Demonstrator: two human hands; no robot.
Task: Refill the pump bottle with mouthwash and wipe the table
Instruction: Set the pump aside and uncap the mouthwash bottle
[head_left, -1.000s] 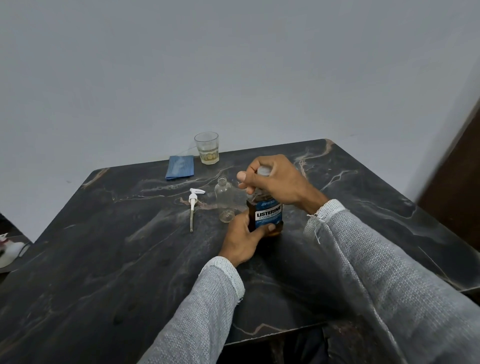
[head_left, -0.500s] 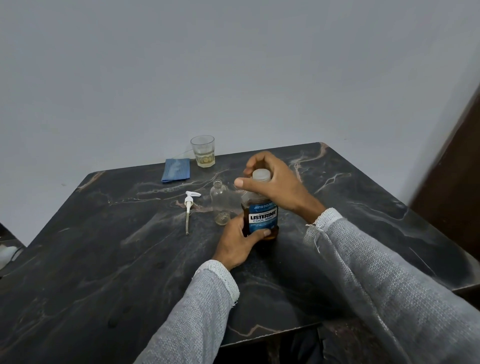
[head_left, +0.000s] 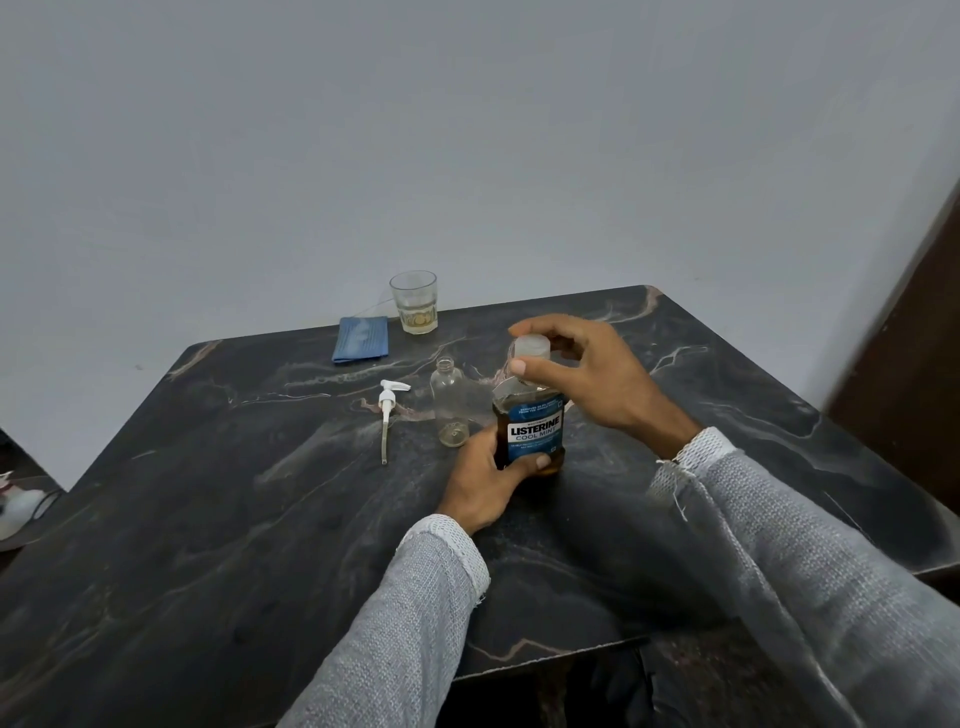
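Clear plastic is what I aim to fill: the empty pump bottle (head_left: 451, 402) stands uncapped just left of the Listerine bottle (head_left: 535, 426), its white pump head (head_left: 388, 410) lying on the marble table (head_left: 208, 519) further left. My left hand (head_left: 485, 483) wraps the Listerine's base, thumb across the label, bracing it upright. My right hand (head_left: 576, 374) arches over the top, fingertips pinching the white cap (head_left: 531, 347). I judge it best to twist with a firm hold below, lifting the cap straight so nothing spills.
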